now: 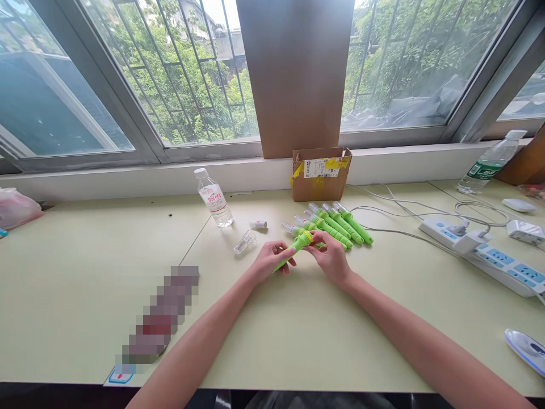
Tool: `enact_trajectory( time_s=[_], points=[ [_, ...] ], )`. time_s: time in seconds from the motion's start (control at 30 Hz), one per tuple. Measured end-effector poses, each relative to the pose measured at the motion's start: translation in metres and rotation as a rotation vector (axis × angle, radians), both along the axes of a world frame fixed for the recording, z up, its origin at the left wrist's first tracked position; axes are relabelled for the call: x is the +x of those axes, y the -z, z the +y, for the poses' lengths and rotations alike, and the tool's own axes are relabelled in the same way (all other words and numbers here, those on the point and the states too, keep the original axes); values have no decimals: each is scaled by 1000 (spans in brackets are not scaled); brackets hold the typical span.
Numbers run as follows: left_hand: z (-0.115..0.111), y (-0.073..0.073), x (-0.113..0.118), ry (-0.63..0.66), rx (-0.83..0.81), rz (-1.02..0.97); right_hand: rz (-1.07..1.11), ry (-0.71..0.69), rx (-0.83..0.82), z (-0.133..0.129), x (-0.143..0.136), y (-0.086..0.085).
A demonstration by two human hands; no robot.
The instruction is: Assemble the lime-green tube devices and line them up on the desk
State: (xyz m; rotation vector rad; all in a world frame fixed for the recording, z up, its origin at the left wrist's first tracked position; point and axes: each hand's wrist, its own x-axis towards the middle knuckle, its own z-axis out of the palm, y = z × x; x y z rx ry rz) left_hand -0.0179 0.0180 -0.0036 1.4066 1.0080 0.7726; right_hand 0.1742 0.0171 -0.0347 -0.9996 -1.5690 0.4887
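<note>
My left hand [272, 260] is wrapped around a green plastic stick [298, 243] with a yellow collar at its upper end. At that collar, the fingers of my right hand [330, 258] are pinched; any small part between them is hidden. Just beyond my hands lie several similar green sticks with clear tips [343, 224], side by side on the table. To the left of them are a clear plastic piece [244, 242] and a small white cylinder with a clear end [258, 225].
A water bottle [214, 199] stands behind the loose pieces. An open cardboard box [321, 176] is against the wall. At right are a power strip [489, 255], cables, another bottle [489, 162] and a white device [528, 352]. A blurred-out item [162, 318] lies at left.
</note>
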Motion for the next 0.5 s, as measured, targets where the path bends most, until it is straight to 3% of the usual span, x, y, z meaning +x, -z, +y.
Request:
enact_trajectory(
  time_s=[0.2, 0.5],
  points=[
    [1, 1, 1, 27, 54, 47, -27, 23, 18, 2, 1, 5],
    [0, -3, 1, -35, 90, 142, -42, -20, 82, 0, -2, 2]
  ],
)
